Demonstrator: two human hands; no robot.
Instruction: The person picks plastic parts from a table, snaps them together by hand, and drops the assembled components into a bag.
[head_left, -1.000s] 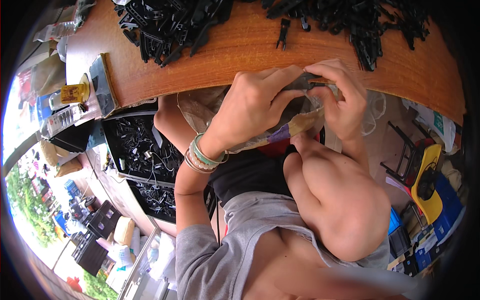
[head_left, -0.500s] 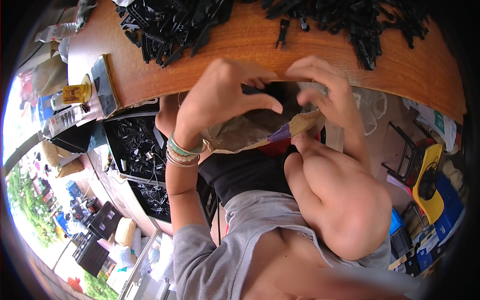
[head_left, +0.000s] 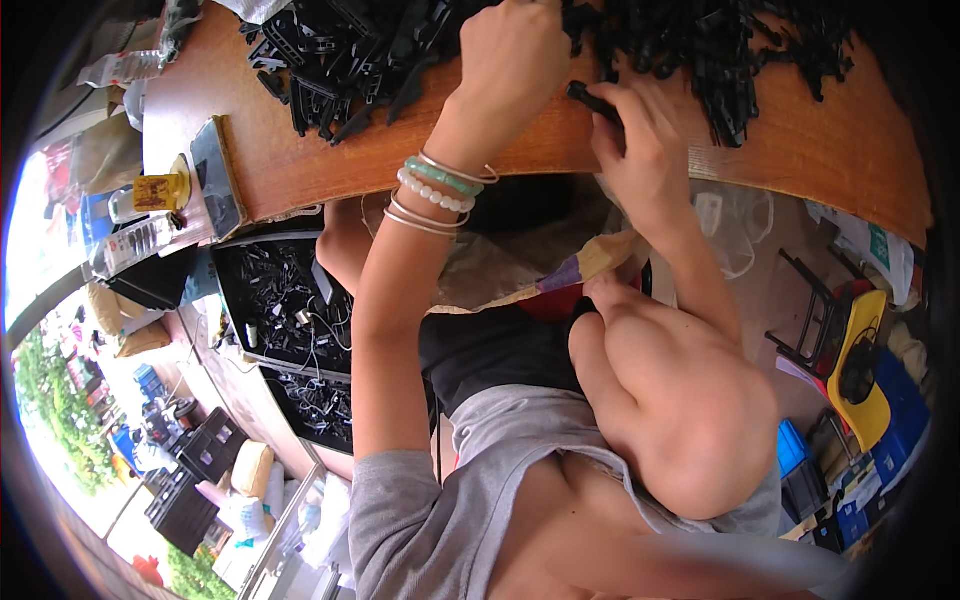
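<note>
My left hand, with bracelets at the wrist, reaches over the table to the black plastic parts; its fingertips are hidden. Beside it, near the table's front edge, my right hand is closed round a small black plastic part, whose end sticks out past the thumb and fingers. One heap of long black plastic parts lies at the far left, and another heap of black parts at the far right. Below the table edge, an open brown sack gapes at my lap.
Trays of small black parts stand at the left below the table. On the table's left corner are a dark flat case and a yellow-labelled tape roll. A yellow chair stands at the right.
Both hands have risen from over the sack's mouth to the table. My right hand now holds a black plastic part; the left has gone to the heaps.
</note>
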